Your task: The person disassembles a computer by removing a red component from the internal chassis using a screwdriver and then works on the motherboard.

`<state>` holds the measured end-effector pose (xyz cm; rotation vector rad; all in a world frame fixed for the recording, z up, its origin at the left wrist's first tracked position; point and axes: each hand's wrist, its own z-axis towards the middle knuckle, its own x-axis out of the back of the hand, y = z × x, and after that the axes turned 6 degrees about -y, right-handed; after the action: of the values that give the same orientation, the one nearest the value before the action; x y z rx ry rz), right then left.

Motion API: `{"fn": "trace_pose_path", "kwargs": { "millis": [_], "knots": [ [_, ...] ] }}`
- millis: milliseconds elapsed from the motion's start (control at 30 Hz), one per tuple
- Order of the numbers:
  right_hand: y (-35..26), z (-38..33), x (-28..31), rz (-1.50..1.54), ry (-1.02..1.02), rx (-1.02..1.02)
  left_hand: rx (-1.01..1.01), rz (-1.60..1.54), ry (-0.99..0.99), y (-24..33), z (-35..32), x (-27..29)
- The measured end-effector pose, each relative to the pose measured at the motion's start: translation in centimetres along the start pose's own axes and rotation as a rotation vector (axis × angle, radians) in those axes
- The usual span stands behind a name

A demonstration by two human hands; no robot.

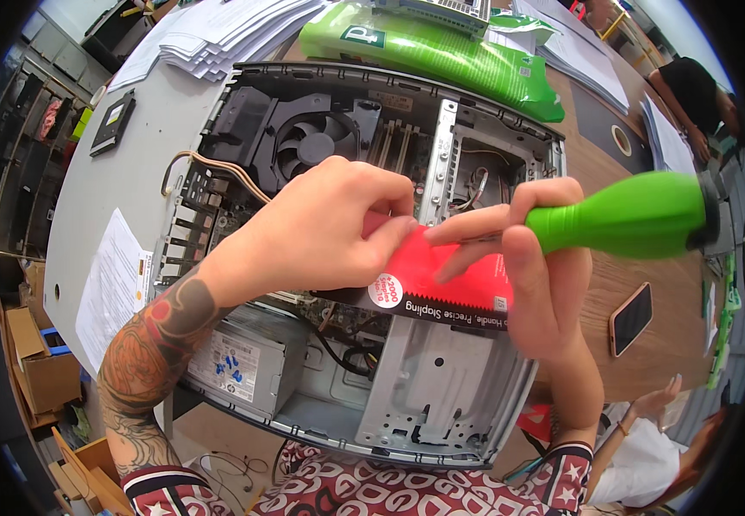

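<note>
While my left hand (pixel 334 225) pinched the red pack (pixel 467 294) at its upper left corner between thumb and forefinger, my right hand (pixel 547 288) was clamped on the narrow end of the green handle (pixel 626 215), with two fingers extended over the pack's face. The pack was located above the open PC case (pixel 441 387), between my hands. Contact between pack and case could not be determined.

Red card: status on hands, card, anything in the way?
Left hand pinching red card. Right hand gripping green-handled tool. Card hides part of open computer case.
</note>
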<state>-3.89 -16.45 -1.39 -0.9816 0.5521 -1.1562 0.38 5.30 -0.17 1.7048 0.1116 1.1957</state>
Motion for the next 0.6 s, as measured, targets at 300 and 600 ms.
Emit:
{"fn": "trace_pose_path", "kwargs": {
  "millis": [300,600],
  "knots": [
    [-0.94,0.47,0.36,-0.214,-0.181,-0.042,0.012,0.004,-0.008,0.31,-0.29,0.31],
    [-0.7,0.42,0.51,-0.128,-0.141,-0.068,0.027,0.003,-0.012,0.24,0.05,0.11]
  ]
}}
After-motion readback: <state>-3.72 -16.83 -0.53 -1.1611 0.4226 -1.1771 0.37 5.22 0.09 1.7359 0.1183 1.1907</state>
